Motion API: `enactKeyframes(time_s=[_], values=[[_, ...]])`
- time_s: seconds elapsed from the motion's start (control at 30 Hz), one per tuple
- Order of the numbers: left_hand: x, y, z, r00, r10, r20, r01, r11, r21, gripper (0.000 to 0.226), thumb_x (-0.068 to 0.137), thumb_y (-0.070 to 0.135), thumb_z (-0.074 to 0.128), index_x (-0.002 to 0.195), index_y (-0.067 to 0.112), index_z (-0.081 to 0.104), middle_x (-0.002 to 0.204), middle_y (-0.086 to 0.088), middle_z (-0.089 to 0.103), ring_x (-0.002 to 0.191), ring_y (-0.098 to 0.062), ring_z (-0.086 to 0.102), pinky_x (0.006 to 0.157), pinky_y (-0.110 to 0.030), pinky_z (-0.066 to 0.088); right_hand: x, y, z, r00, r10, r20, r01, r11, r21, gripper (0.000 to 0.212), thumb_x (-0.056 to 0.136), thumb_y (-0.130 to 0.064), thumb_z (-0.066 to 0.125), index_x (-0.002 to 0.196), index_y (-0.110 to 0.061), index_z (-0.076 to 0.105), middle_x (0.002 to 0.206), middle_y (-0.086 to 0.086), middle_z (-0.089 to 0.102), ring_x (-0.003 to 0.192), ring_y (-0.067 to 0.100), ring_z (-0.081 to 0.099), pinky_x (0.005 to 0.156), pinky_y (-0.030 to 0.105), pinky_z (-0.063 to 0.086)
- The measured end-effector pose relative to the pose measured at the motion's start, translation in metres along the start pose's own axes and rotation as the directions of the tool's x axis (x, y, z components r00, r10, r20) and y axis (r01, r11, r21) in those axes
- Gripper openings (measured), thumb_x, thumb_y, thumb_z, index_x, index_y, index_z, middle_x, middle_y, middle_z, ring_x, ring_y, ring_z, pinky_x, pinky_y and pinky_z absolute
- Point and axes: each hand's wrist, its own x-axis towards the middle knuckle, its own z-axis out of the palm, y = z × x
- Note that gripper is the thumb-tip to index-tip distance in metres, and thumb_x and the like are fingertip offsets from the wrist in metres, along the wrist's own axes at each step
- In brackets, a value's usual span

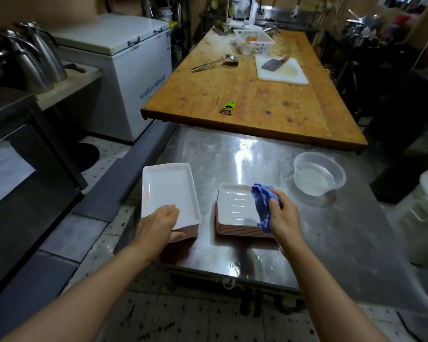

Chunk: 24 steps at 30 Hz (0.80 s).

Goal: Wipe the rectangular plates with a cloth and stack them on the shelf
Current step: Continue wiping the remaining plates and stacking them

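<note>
The left hand [158, 225] held the near edge of the left stack of plates [169, 193], its grip pinching the top plate with the thumb on top and fingers under. The right hand [283, 214] had its grip curled round a blue cloth [263, 201] over the right stack of plates [235, 208]. Both stacks sat on the steel surface [257, 154], near a clear tub of water [318, 174].

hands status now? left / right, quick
Left hand: grips the near end of the left plate stack, thumb on top, fingers underneath.
Right hand: holds the blue cloth over the right plate stack.
</note>
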Motion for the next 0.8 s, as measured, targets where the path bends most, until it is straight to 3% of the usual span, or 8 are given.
enactKeyframes(time_s=[0.1, 0.23, 0.3, 0.4, 0.53, 0.6, 0.7, 0.8], values=[[0.006, -0.002, 0.005, 0.998, -0.04, 0.052, 0.037, 0.998, 0.044, 0.058, 0.064, 0.05, 0.079, 0.098, 0.004, 0.066, 0.104, -0.012, 0.067, 0.093, -0.029, 0.067, 0.059, -0.036, 0.055, 0.001, 0.002, -0.003, 1.0, 0.003, -0.012, -0.003, 1.0, 0.014, 0.031, 0.098, -0.01, 0.037, 0.115, -0.025, 0.058, 0.117, 0.003, 0.059, 0.085, 0.025, 0.065, 0.049, 0.03, 0.056], [0.016, 0.01, 0.0, 0.989, -0.142, 0.033, 0.139, 0.988, 0.071, 0.06, 0.086, 0.062, 0.04, 0.096, 0.008, 0.064, 0.11, -0.009, 0.062, 0.105, -0.029, 0.057, 0.075, -0.041, 0.048, 0.005, 0.004, -0.009, 1.0, 0.004, -0.025, -0.004, 1.0, 0.011, 0.032, 0.097, -0.009, 0.037, 0.11, -0.028, 0.059, 0.11, -0.006, 0.059, 0.077, 0.015, 0.064, 0.054, 0.034, 0.058], [0.027, 0.026, -0.007, 0.989, -0.146, -0.005, 0.146, 0.988, 0.049, 0.052, 0.089, 0.053, 0.045, 0.102, 0.006, 0.064, 0.117, -0.013, 0.061, 0.11, -0.033, 0.055, 0.088, -0.045, 0.044, 0.008, 0.007, -0.012, 0.999, -0.003, -0.034, 0.003, 1.0, -0.012, 0.032, 0.097, -0.01, 0.037, 0.112, -0.027, 0.059, 0.109, -0.006, 0.06, 0.07, 0.014, 0.063, 0.058, 0.04, 0.059], [0.05, 0.065, -0.014, 0.985, -0.161, -0.06, 0.147, 0.971, -0.191, 0.042, 0.088, 0.034, 0.06, 0.117, 0.004, 0.057, 0.124, -0.012, 0.057, 0.113, -0.033, 0.051, 0.088, -0.041, 0.043, 0.013, 0.01, -0.02, 0.997, -0.019, -0.075, 0.016, 0.999, -0.049, 0.03, 0.098, -0.012, 0.037, 0.11, -0.028, 0.059, 0.099, -0.008, 0.06, 0.062, 0.012, 0.06, 0.061, 0.044, 0.059], [0.085, 0.102, -0.005, 0.934, -0.31, 0.179, 0.357, 0.849, -0.389, 0.047, 0.091, 0.027, 0.055, 0.131, 0.01, 0.04, 0.135, -0.009, 0.045, 0.123, -0.028, 0.042, 0.094, -0.037, 0.038, 0.02, 0.017, -0.031, 0.989, -0.088, -0.123, 0.059, 0.973, -0.221, 0.03, 0.099, -0.013, 0.038, 0.119, -0.019, 0.06, 0.104, -0.002, 0.059, 0.084, 0.014, 0.058, 0.064, 0.027, 0.056], [0.099, 0.105, 0.005, 0.885, -0.359, 0.298, 0.453, 0.813, -0.366, 0.048, 0.089, 0.024, 0.056, 0.13, 0.008, 0.038, 0.134, -0.012, 0.044, 0.119, -0.031, 0.046, 0.09, -0.037, 0.04, 0.03, 0.024, -0.034, 0.98, -0.159, -0.121, 0.104, 0.923, -0.372, 0.031, 0.098, -0.011, 0.039, 0.124, -0.012, 0.058, 0.116, 0.007, 0.059, 0.102, 0.02, 0.054, 0.085, 0.03, 0.046], [0.112, 0.103, 0.015, 0.804, -0.415, 0.426, 0.554, 0.783, -0.282, 0.041, 0.086, 0.013, 0.054, 0.125, 0.004, 0.042, 0.131, -0.015, 0.042, 0.111, -0.033, 0.052, 0.078, -0.032, 0.039, 0.048, 0.039, -0.033, 0.971, -0.239, -0.013, 0.194, 0.818, -0.542, 0.032, 0.096, -0.014, 0.04, 0.122, -0.007, 0.058, 0.12, 0.012, 0.058, 0.108, 0.029, 0.052, 0.092, 0.031, 0.035], [0.118, 0.1, 0.023, 0.787, -0.409, 0.462, 0.555, 0.796, -0.24, 0.038, 0.082, 0.004, 0.051, 0.119, 0.004, 0.047, 0.126, -0.017, 0.047, 0.104, -0.034, 0.056, 0.075, -0.032, 0.043, 0.059, 0.059, -0.029, 0.964, -0.202, 0.175, 0.26, 0.569, -0.78, 0.059, 0.087, -0.039, 0.021, 0.12, -0.009, 0.059, 0.133, 0.017, 0.046, 0.115, 0.039, 0.043, 0.098, 0.041, 0.03]])
